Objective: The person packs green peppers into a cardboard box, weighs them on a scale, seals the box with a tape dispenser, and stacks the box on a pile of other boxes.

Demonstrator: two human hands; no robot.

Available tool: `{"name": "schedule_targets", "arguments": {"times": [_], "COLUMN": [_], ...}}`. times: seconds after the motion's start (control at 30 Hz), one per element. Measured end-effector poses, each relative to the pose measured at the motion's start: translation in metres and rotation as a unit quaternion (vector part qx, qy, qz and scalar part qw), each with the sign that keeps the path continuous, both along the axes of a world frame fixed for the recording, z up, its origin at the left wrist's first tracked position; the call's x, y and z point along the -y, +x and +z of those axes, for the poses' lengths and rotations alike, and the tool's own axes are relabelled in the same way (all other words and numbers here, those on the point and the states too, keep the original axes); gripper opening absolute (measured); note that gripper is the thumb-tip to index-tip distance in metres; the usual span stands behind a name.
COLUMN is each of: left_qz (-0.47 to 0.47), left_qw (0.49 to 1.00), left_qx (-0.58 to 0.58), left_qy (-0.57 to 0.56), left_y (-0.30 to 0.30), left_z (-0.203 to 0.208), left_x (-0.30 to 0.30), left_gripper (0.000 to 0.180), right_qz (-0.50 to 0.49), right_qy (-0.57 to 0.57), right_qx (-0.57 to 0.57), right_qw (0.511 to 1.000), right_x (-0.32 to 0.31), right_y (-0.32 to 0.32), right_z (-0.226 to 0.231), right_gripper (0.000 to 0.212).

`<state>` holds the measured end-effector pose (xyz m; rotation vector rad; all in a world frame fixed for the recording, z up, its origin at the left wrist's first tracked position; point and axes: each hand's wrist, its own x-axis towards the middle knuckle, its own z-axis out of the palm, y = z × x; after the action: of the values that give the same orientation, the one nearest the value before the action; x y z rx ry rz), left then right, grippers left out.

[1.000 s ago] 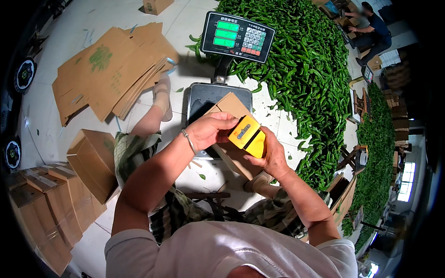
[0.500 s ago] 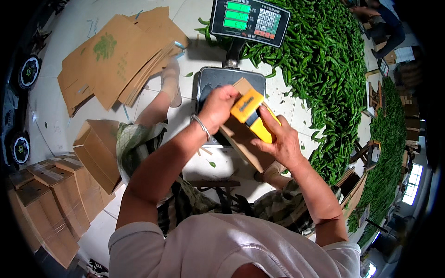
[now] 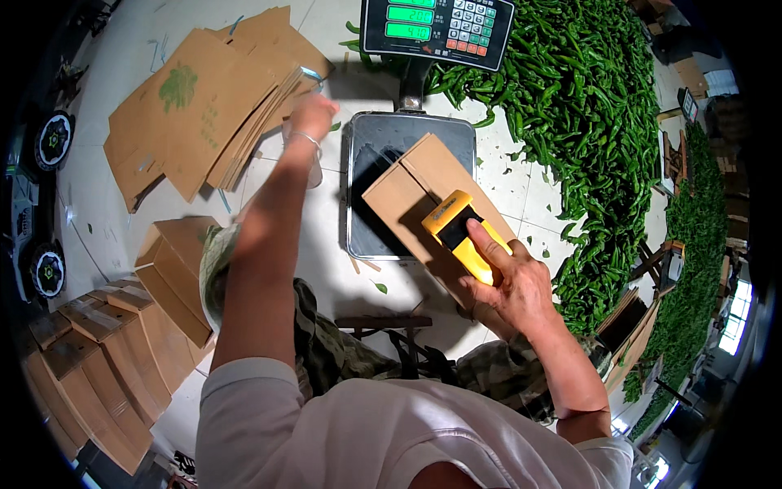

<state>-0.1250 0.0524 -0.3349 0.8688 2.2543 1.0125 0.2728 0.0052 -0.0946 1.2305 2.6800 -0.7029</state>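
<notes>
My right hand (image 3: 515, 287) is closed round a yellow hand tool (image 3: 467, 236) with a black middle and a wide yellow head. Its exact kind is unclear. The head lies against the top of a narrow cardboard box (image 3: 429, 167), whose flaps are folded shut. The box lies slantwise over the right part of the grey scale platform (image 3: 371, 232), its near end partly behind my right hand. My left hand (image 3: 313, 116) reaches out left of the scale, over my left foot and beside a stack of flattened cardboard boxes (image 3: 236, 90). Its fingers are blurred.
The scale's display and keypad (image 3: 437, 28) stand at the far edge of the platform. Green peppers (image 3: 570, 122) spread in a heap along the right. An open cardboard box (image 3: 175, 273) sits by my left knee, with several closed boxes (image 3: 106, 350) behind it.
My left hand has let go of the box and moved away to the left. The box now lies flatter and turned on the scale. My right hand has moved slightly down and right with the tool.
</notes>
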Motion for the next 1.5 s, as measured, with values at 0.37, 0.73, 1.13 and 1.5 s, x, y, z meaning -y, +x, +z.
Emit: {"name": "schedule_targets", "arguments": {"times": [0.37, 0.73, 1.13, 1.5], "left_qz": [-0.131, -0.17, -0.217, -0.173], "left_qw": [0.907, 0.976, 0.966, 0.98], "left_qx": [0.392, 0.089, -0.139, -0.095], "left_qy": [-0.075, -0.102, 0.002, 0.033], "left_y": [0.11, 0.088, 0.189, 0.186], "left_z": [-0.108, -0.072, 0.111, 0.096], "left_x": [0.032, 0.027, 0.017, 0.017], "left_gripper": [0.021, 0.034, 0.062, 0.05], "right_qz": [-0.01, -0.025, -0.006, -0.004], "right_qy": [-0.032, -0.029, 0.047, 0.033], "right_qx": [0.018, 0.019, -0.043, -0.109], "right_qw": [0.999, 0.999, 0.998, 0.994], "right_x": [-0.012, -0.004, 0.002, -0.001], "right_y": [-0.006, -0.005, 0.008, 0.023], "right_z": [-0.001, 0.003, -0.002, -0.016], "right_gripper": [0.074, 0.073, 0.068, 0.071]}}
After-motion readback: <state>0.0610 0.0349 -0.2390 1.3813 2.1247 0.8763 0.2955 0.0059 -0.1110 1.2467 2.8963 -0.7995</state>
